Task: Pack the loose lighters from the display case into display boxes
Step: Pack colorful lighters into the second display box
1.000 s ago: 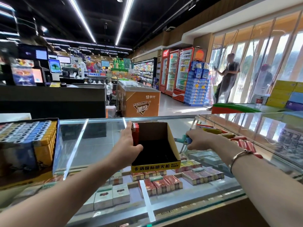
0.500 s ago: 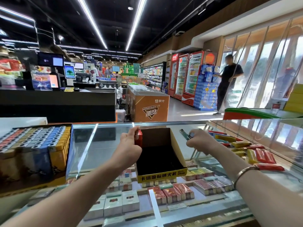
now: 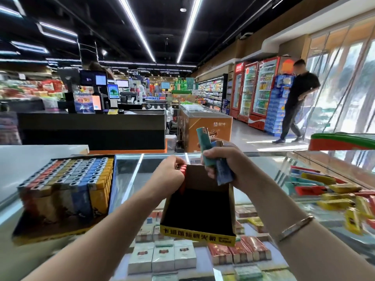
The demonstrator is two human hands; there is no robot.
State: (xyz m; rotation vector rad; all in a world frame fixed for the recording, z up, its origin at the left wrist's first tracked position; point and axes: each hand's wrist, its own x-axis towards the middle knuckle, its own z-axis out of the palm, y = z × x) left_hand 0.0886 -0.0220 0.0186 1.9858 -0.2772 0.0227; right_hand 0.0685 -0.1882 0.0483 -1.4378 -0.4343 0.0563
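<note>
- Glass tabletop (image 3: 129, 175) of a display case, shop floor behind; cigarette packs (image 3: 162, 256) visible under the glass.
- Open display box (image 3: 197, 211), dark inside with a yellow printed front lip, sits near centre on the glass, mostly empty.
- Red lighters (image 3: 183, 169) stand upright in the box's far left corner.
- Left hand (image 3: 169, 173) is at that corner, fingers curled and pinching the tops of the red lighters.
- Right hand (image 3: 229, 165) hovers over the box's far right side, closed around a small bunch of lighters: a teal lighter (image 3: 205, 147) sticks up tilted, a blue lighter (image 3: 223, 171) points down toward the box.
- Metal bracelet (image 3: 294, 226) on the right wrist.
- Full display box (image 3: 67, 191) at left on the tabletop, packed with upright lighters in rows of orange, yellow, grey and blue; well apart from the open box.
- Loose lighters (image 3: 332, 191), red and yellow, lie scattered at right under the glass; blurred, count unclear.
- Far right, a person in dark clothing (image 3: 298, 102) stands by the drink fridges (image 3: 255, 88).
</note>
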